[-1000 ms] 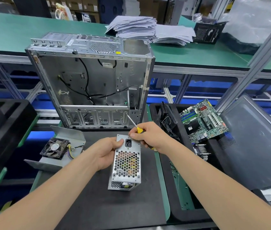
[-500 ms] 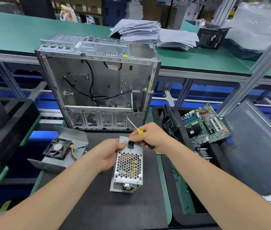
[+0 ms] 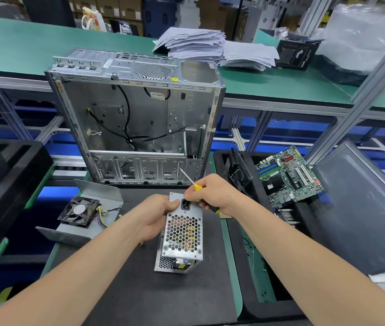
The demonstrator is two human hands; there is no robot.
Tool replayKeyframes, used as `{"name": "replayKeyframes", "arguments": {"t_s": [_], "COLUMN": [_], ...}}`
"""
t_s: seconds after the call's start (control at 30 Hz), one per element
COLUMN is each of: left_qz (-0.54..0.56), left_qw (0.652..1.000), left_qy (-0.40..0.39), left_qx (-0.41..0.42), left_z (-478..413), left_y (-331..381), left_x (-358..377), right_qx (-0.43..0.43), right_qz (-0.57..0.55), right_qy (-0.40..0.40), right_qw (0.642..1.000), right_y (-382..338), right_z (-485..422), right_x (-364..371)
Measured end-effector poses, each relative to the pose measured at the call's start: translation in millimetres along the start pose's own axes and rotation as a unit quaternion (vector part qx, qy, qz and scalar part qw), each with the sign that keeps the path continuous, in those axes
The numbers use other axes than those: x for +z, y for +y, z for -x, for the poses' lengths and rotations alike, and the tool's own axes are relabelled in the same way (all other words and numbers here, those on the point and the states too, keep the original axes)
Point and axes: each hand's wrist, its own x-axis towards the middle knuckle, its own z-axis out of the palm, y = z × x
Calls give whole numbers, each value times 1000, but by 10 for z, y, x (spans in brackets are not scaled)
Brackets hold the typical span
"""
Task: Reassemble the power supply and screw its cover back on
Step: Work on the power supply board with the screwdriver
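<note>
- Barely anything has changed over the last second: the view drifts a little, and both grips stay where they were on the power supply (image 3: 183, 234).
- The left grip (image 3: 157, 216) is clenched round the unit's upper left side, steadying it.
- The right grip (image 3: 212, 194) grasps a yellow-handled screwdriver (image 3: 197, 187). The shaft points up and away toward the computer case (image 3: 135, 118), and the tip is on no screw.
- The right fingertips (image 3: 188, 196) touch the unit's top edge, just beside the black power socket. I cannot tell if a screw is pinched there; it would be too small to see.
- My read is that driving hasn't begun and this looks like lining something up by finger first, so the task is at an early-to-middle stage.
- The power supply stands on end at the middle of the tabletop (image 3: 139, 290), just in front of the open case, with its mesh face toward the camera.
- A fan (image 3: 80, 211) lies on a bent metal sheet (image 3: 76, 234) to the left, apart from the unit. If those parts belong to it, reassembly is not finished.
- The tabletop is a black mat with a green edge strip.
- On the right, a motherboard (image 3: 288, 175) sits in a black tray with a grey side panel (image 3: 363, 208) next to it.
- Behind is a green bench (image 3: 22, 48) with stacked papers (image 3: 193, 44), aluminium framing and cardboard boxes.
</note>
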Motion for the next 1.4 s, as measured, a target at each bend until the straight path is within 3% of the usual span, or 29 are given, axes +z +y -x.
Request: {"name": "replayKeyframes", "arguments": {"t_s": [0.27,0.67,0.93,1.13,1.27,1.4], "left_qz": [-4,-21,-64,-83,-84,-89], "left_qw": [1000,999,998,994,990,987], "left_qy": [3,4,9,60,101,128], "left_qx": [0,-32,-3,27,41,48], "left_z": [-55,-59,-45,-109,-167,-187], "left_y": [-10,49,58,9,-25,-38], "left_x": [-7,-35,-83,-32,40,95], "right_qx": [41,74,127,66,9,-53], "right_qz": [-64,-96,-139,-92,-5,94], "right_qy": [24,-15,-22,23,62,51], "right_qw": [997,992,982,993,998,993], "right_y": [-33,-51,-37,-91,-239,-385], "right_z": [2,9,-52,50,168,324], "right_x": [21,-9,39,51,41,-16]}}
